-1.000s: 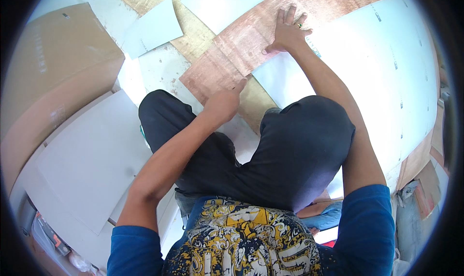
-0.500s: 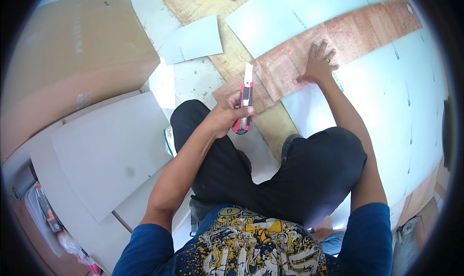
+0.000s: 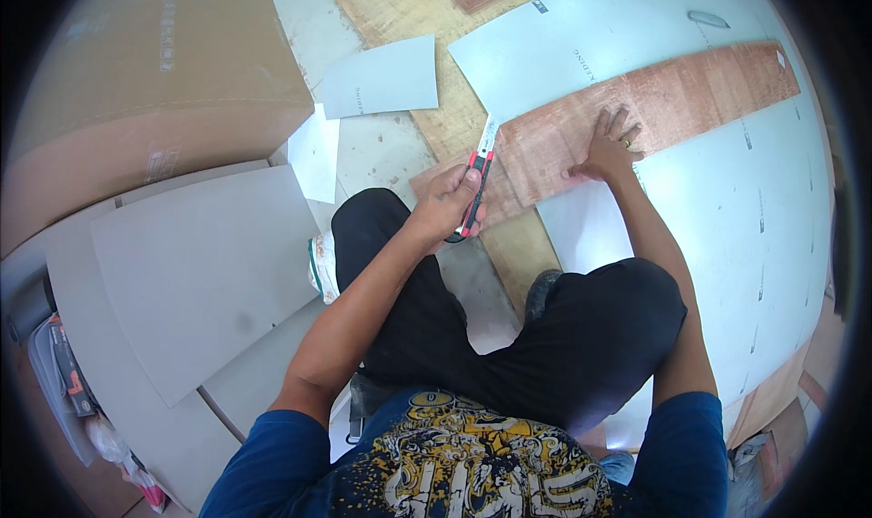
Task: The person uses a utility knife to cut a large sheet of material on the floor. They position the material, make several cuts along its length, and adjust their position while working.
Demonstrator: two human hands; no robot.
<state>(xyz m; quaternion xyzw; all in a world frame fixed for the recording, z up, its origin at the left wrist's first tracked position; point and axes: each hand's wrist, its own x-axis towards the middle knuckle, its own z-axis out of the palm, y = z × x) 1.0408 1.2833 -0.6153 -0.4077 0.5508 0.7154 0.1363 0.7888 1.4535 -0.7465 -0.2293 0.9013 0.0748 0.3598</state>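
My left hand (image 3: 447, 204) is closed around a red and black utility knife (image 3: 477, 177), its silver blade out and pointing away from me. The blade tip is by the far edge of a long reddish-brown plywood strip (image 3: 672, 100), near a corner of the pale sheet; whether it touches is unclear. My right hand (image 3: 610, 146) lies with fingers spread on the plywood strip, a ring on one finger. Beneath the strip is a large pale bluish-white sheet (image 3: 727, 209) with printed marks, showing on both sides of the wood.
A big brown cardboard box (image 3: 182, 73) stands at the left, with grey panels (image 3: 200, 273) nearer me. Beyond my knees lie a small grey sheet piece (image 3: 386, 78), white paper (image 3: 315, 155) and yellowish plywood (image 3: 386, 9). A grey oval object (image 3: 708, 19) rests on the far pale sheet.
The knife has tilted rightward, its blade coming to the far edge of the plywood strip. My right hand stays spread on the wood. The whole view has shifted slightly.
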